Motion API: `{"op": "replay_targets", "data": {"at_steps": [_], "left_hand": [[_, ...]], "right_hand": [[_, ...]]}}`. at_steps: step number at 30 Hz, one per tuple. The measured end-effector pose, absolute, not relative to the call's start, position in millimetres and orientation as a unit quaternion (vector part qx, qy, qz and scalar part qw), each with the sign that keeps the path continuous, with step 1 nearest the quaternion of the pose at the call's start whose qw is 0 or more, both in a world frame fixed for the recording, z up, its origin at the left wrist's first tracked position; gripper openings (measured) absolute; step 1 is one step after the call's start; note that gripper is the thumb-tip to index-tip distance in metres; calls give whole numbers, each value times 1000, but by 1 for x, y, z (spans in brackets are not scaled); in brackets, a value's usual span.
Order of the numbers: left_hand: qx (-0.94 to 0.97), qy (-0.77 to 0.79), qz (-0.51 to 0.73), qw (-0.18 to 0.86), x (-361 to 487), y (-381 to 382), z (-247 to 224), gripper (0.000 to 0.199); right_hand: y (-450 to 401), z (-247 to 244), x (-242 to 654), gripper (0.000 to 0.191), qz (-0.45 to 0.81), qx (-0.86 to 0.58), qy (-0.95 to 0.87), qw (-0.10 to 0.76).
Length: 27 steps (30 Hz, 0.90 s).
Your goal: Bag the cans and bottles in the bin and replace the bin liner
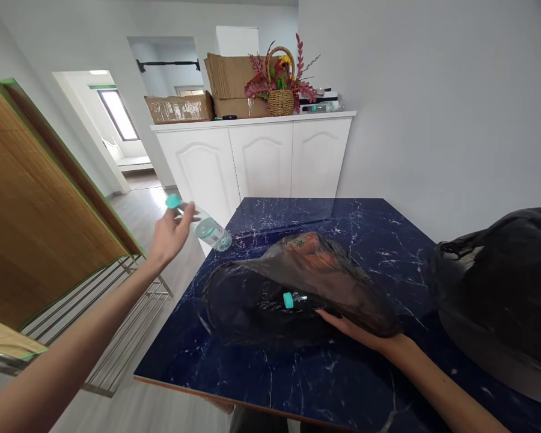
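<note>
My left hand (172,233) is closed around a clear plastic bottle (214,233) with a teal cap. The bottle is held tilted in the air over the left edge of the dark blue table. On the table lies a thin black plastic bag (243,300), with something orange-brown showing through its film. A second teal-capped bottle (289,300) pokes out at the bag's opening, its body mostly hidden. My right hand (349,329) is at the bag's near right side, gripping it, with the film draped over part of the fingers.
A large full black bag (500,288) stands at the table's right. Left of the table (270,385) is a metal rack (130,319) with bamboo-like panels (40,186). Behind, a white cabinet (265,156) carries cardboard boxes (232,78) and a flower basket (281,102).
</note>
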<state>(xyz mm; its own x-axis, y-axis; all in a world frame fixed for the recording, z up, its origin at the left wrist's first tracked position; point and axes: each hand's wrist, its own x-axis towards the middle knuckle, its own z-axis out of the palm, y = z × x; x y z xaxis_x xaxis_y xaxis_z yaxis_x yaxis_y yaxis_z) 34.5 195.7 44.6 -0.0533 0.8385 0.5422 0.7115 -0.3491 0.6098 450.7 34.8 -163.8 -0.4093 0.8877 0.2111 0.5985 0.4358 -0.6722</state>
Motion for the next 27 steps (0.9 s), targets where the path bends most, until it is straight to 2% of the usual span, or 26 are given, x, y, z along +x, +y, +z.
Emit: {"op": "replay_targets", "data": {"at_steps": [2, 4, 9, 16, 19, 21, 23, 25, 27], "left_hand": [[721, 585, 369, 40, 38, 205, 39, 60], [744, 591, 312, 22, 42, 213, 33, 59], [758, 595, 266, 24, 48, 229, 22, 62], [733, 623, 266, 64, 39, 239, 14, 69], [725, 624, 280, 79, 35, 234, 12, 78], [716, 613, 331, 42, 35, 223, 14, 85], [699, 581, 415, -31, 41, 202, 19, 74], [695, 526, 484, -81, 53, 169, 25, 46], [736, 452, 502, -50, 71, 126, 28, 22]], "right_hand": [[31, -157, 450, 57, 255, -446, -811, 280], [30, -141, 445, 52, 237, -449, -812, 287], [25, -91, 437, 55, 180, -441, -832, 283], [9, -46, 443, 65, 311, -443, -802, 251], [14, -45, 444, 78, 394, -447, -754, 277], [19, -50, 442, 81, 443, -429, -724, 309], [23, -54, 435, 83, 469, -415, -706, 330], [27, -53, 424, 84, 472, -408, -704, 340], [30, -50, 411, 83, 474, -395, -699, 361]]}}
